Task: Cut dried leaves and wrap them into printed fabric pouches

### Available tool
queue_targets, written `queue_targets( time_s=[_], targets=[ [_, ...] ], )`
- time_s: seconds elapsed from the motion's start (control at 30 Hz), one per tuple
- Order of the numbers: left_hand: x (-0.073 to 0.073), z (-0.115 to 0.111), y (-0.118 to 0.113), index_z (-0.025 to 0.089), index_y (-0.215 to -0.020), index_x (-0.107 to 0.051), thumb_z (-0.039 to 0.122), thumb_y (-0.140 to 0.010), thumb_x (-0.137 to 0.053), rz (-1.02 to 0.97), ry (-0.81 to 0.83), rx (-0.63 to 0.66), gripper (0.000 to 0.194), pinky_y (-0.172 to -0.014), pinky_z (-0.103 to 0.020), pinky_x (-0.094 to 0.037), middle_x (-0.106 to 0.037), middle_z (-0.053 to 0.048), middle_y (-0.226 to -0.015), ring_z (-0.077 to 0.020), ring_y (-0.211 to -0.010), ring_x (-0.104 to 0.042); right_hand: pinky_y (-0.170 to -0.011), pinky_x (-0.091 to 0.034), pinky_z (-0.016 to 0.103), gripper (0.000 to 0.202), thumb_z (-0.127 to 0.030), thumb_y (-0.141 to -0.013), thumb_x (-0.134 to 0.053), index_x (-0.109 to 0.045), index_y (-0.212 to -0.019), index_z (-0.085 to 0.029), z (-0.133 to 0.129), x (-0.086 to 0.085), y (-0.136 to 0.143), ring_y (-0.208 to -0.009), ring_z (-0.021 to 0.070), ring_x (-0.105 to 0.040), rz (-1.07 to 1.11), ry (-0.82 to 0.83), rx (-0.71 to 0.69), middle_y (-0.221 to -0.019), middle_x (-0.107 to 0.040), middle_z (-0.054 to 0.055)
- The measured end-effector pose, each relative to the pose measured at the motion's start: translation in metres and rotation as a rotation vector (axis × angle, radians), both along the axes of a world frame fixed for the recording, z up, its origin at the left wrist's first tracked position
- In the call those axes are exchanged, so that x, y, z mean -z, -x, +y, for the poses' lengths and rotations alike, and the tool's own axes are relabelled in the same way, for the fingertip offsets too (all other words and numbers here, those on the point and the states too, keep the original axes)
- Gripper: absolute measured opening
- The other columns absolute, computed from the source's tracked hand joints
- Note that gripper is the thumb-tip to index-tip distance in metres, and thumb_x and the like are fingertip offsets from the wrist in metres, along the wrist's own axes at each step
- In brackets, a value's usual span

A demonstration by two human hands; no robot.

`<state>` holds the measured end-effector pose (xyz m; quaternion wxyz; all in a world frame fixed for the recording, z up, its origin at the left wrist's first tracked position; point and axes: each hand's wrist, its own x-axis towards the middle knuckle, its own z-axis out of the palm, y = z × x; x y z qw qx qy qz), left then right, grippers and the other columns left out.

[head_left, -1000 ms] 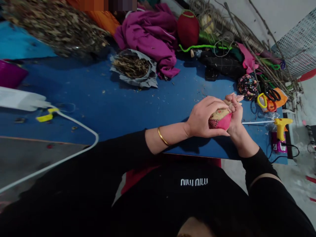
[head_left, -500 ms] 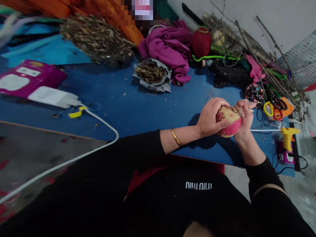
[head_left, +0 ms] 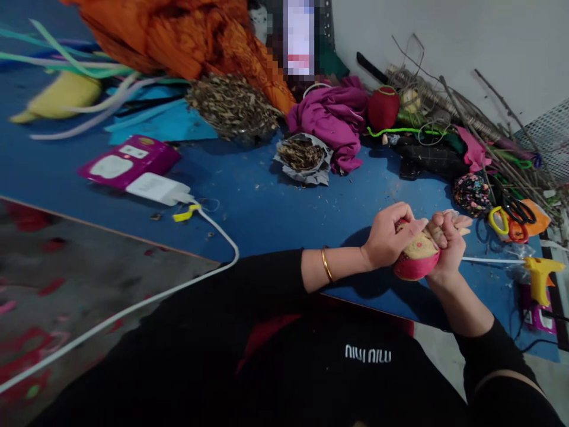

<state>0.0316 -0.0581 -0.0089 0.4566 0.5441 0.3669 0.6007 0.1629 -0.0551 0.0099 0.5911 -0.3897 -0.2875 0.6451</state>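
A round stuffed cloth ball, pink below with a beige patterned top, is held between both hands just above the blue table. My left hand wraps round its left side, thumb laid across the top. On the other side, my right hand has its fingers curled over the ball's upper right end, where a pale tip pokes out past them. What lies inside the right fingers is hidden. Close by on the right are a floral cloth bundle and scissors with yellow and orange handles.
A yellow glue gun lies at the table's right end. A bowl of dry leaves, a smaller paper-lined heap and purple cloth line the back. A white cable runs from a purple power box over the front edge.
The view has shifted, so the table's things appear lower and further right. My left hand has moved its grip higher on the ball, with the thumb now over its top.
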Motion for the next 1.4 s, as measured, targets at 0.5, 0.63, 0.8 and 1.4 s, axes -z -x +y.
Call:
queue_targets(
  time_s=[0.5, 0.63, 0.8, 1.4],
  targets=[
    [0.033, 0.02, 0.0, 0.021, -0.098, -0.064, 0.048, -0.095, -0.065, 0.384, -0.669, -0.062, 0.027, -0.088, -0.04, -0.057, -0.073, -0.012, -0.103, -0.0241, -0.098, -0.069, -0.048, -0.038, 0.025, 0.038, -0.055, -0.073, -0.087, -0.066, -0.068, -0.024, 0.014, 0.001, -0.004, -0.041, 0.0072, -0.033, -0.264, -0.259, 0.13, -0.043, -0.038, -0.011],
    [0.035, 0.024, 0.0, 0.021, -0.098, -0.062, 0.044, -0.096, -0.063, 0.397, -0.743, -0.061, 0.023, -0.087, -0.038, -0.058, -0.073, -0.012, -0.1, -0.023, -0.094, -0.068, -0.059, -0.05, 0.025, 0.041, -0.057, -0.073, -0.088, -0.064, -0.072, -0.024, 0.015, -0.001, 0.0, -0.051, 0.0087, -0.048, -0.203, -0.236, 0.141, -0.05, -0.045, -0.009],
    [0.031, 0.024, -0.002, 0.023, -0.084, -0.059, 0.056, -0.097, -0.054, 0.503, -0.746, 0.011, 0.036, -0.077, -0.04, -0.053, -0.066, -0.008, -0.083, -0.0231, -0.079, -0.06, -0.043, -0.033, 0.023, 0.039, -0.056, -0.074, -0.086, -0.065, -0.067, -0.025, 0.016, 0.001, -0.001, -0.043, 0.0071, -0.034, -0.252, -0.192, 0.13, -0.047, -0.038, -0.01],
    [0.032, 0.015, -0.015, 0.019, -0.143, -0.046, 0.068, -0.049, -0.096, 0.049, 0.112, 0.142, 0.117, -0.11, -0.055, -0.05, -0.06, -0.021, -0.142, -0.0359, -0.128, -0.063, -0.063, -0.053, 0.024, 0.043, -0.059, -0.078, -0.084, -0.058, -0.067, -0.025, 0.03, 0.001, -0.014, -0.042, 0.0065, -0.032, -0.153, -0.246, 0.247, -0.042, -0.032, -0.013]
  ],
)
